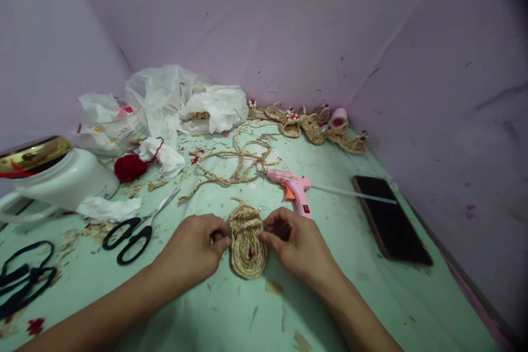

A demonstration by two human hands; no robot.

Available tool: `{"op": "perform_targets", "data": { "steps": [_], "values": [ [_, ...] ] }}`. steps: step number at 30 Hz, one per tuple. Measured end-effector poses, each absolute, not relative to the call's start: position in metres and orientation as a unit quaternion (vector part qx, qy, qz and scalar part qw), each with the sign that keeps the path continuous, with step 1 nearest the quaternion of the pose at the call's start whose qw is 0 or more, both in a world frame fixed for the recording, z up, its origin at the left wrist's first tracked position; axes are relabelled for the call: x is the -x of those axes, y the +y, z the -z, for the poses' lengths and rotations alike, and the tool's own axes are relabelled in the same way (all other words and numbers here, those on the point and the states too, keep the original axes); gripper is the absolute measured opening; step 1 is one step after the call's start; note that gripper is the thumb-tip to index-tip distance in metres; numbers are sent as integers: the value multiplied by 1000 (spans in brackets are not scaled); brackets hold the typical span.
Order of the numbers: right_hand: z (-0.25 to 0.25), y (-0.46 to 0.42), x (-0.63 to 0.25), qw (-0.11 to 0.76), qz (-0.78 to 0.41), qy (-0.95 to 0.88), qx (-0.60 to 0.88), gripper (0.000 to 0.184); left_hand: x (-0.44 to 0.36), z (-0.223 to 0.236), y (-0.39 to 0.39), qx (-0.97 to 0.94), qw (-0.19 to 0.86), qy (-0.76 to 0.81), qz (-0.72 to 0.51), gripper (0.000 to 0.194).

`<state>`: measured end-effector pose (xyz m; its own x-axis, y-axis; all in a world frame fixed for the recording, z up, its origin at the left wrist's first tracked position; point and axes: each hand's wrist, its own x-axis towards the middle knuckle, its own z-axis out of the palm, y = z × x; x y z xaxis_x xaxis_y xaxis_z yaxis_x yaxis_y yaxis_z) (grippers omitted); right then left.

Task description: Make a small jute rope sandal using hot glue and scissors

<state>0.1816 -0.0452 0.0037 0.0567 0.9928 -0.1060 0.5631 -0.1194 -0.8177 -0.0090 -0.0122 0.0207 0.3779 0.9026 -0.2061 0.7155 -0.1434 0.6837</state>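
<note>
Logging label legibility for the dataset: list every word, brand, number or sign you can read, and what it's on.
No text readable anywhere.
Plastic bag: red and yellow print, too blurred.
Glue gun: mark on its red switch, too small.
White jug: faint marks, can't tell if lettering.
Phone: dark screen, no text seen.
Woven piece: no text seen.

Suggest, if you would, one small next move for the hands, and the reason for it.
I would probably have the left hand fold in the loose strand end while the right hand steadies the woven straw piece. That end sticks out past the piece's far edge, and the fingertips of both hands are already at its two sides.
</note>
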Motion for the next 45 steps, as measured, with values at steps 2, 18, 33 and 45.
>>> {"op": "perform_targets", "data": {
  "steps": [2, 18, 33, 45],
  "values": [
    [-7, -48, -181, 331, -314, -628, 631, 13, 8, -23, -13, -724, 433, 523, -124, 17],
    [-14, -54, -172, 340, 65, -793, 501, 16, -17, -19, -23, -449, 668, 525, -277, 14],
    [-24, -52, -179, 321, 126, -832, 435, 18, -26, -17, -35, -462, 629, 546, -305, 8],
    [-14, -50, -178, 363, 117, -804, 456, 18, -20, -14, -37, -616, 538, 500, -284, 15]
  ]
}}
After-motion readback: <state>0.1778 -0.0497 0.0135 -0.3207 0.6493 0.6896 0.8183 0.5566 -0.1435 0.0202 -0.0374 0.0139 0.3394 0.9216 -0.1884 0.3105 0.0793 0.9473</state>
